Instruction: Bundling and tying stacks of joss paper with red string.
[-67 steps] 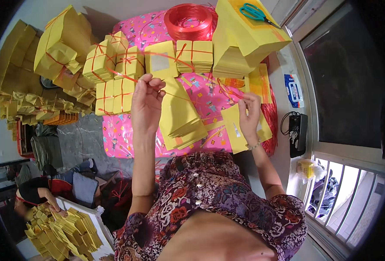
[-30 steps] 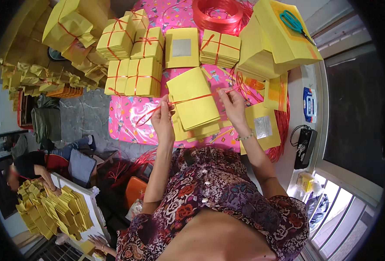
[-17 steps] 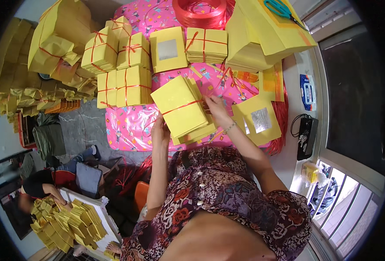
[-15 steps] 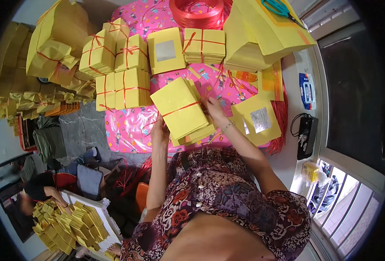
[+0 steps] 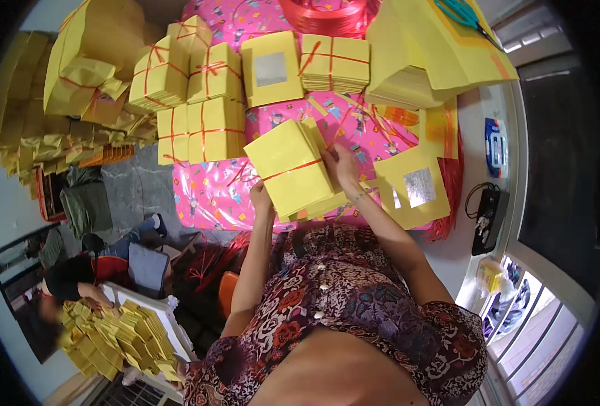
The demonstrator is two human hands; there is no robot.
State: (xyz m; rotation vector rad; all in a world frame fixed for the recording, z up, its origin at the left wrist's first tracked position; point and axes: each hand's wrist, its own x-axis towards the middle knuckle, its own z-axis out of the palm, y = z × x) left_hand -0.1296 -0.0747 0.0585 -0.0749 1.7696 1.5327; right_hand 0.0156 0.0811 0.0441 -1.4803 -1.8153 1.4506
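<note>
A thick stack of yellow papers lies tilted in front of me, with a flat red ribbon drawn across its top. My left hand is closed at the stack's lower left edge, its fingertips partly hidden by the paper. At the right edge, the fingers of my right hand pinch the red ribbon where it leaves the stack. Loose ribbon ends stick out on both sides. To the right lies a yellow sheet with a silver square, and a similar silver-marked sheet is beyond the stack.
Tied yellow bundles stand at the left of the pink patterned table cover. At the back are a red ribbon coil and teal-handled scissors on a tall yellow pile. At lower left, another person handles yellow papers.
The view has shifted slightly, so the table's contents appear a little further right. My right hand has risen slightly along the stack's edge; both hands stay at its sides.
</note>
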